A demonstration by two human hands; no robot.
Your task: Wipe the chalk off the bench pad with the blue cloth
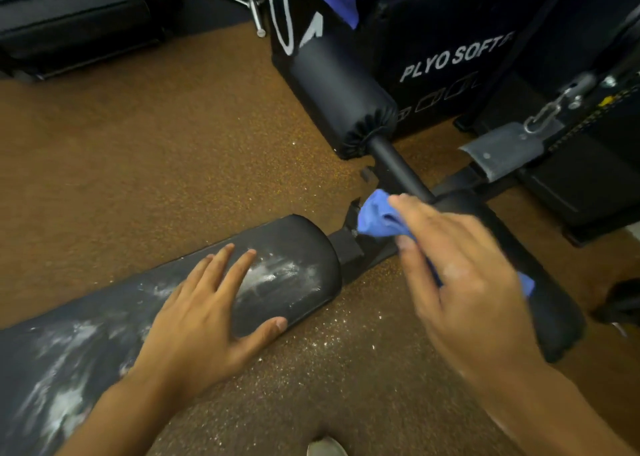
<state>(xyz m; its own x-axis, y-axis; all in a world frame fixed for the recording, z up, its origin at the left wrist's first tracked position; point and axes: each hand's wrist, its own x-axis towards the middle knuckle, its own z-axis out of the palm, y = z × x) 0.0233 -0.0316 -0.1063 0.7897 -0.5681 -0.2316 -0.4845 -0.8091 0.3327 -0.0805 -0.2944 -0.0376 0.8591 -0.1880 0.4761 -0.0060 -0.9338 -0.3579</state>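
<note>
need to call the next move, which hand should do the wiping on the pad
Right. The right hand already grips the blue cloth beside the chalk, while the left hand rests flat on the bench pad.

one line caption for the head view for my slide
Left hand rests flat on the chalk-smeared bench pad while the right hand holds the blue cloth beyond its end.
</note>
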